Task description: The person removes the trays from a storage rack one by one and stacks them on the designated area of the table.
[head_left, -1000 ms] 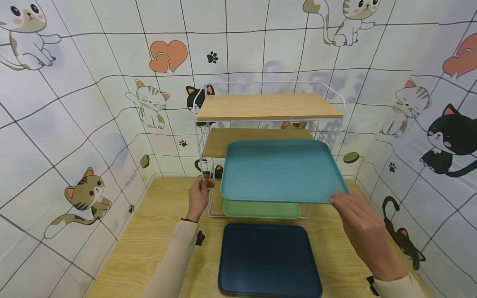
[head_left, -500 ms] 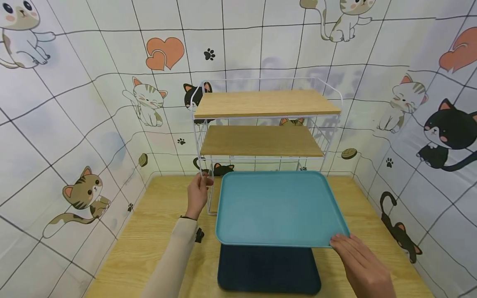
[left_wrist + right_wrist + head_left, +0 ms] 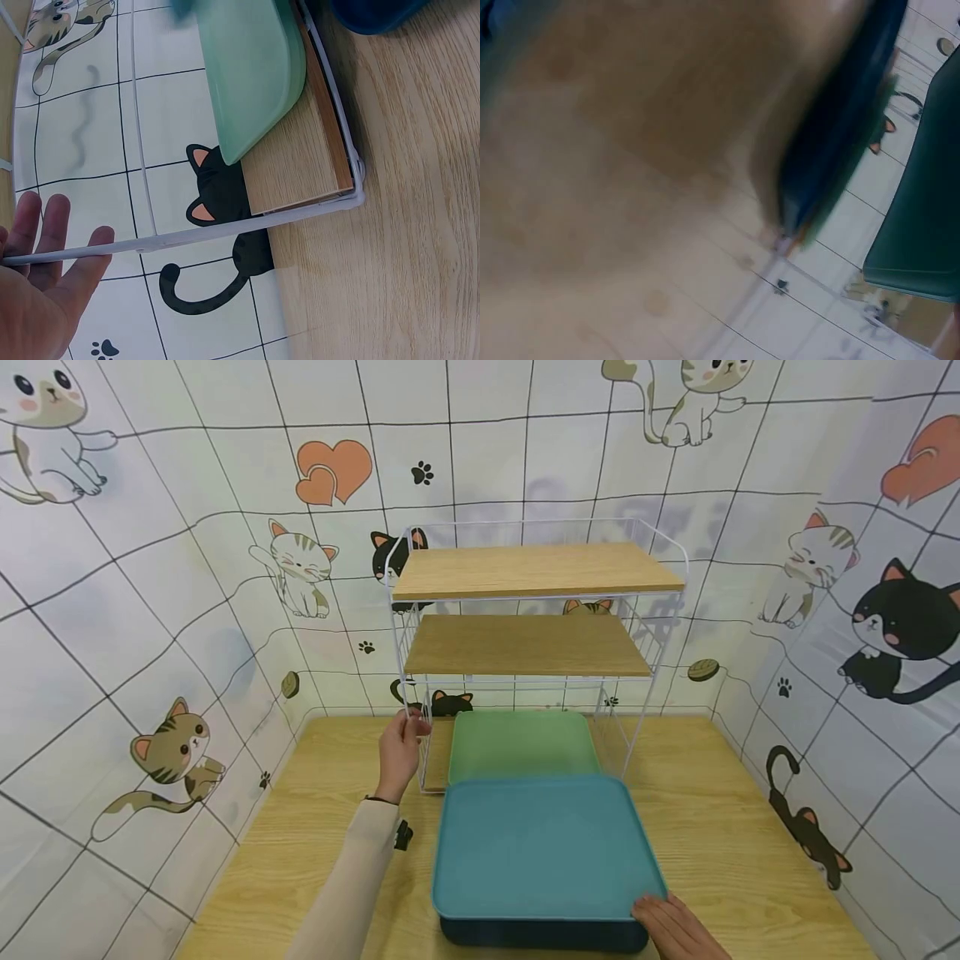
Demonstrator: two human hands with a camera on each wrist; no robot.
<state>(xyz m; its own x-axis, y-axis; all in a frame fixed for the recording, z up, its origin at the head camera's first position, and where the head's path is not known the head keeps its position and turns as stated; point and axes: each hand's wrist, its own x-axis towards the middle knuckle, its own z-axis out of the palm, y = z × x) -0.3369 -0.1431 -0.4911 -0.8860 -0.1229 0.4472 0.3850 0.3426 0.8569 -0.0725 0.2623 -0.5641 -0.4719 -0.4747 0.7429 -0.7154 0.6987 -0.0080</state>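
The desk (image 3: 315, 827) carries the wire rack (image 3: 525, 643). My left hand (image 3: 399, 752) grips its front post to steady it. The teal tray (image 3: 543, 847) lies on the navy tray (image 3: 540, 933); my right fingers (image 3: 660, 914) hold its near corner.

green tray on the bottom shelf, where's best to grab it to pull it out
Probably the green tray by its near raised rim, from the front, thumb on top. It lies flat on the rack's bottom board; wire walls close the sides, and the teal tray sits just before that edge, so reach over it.
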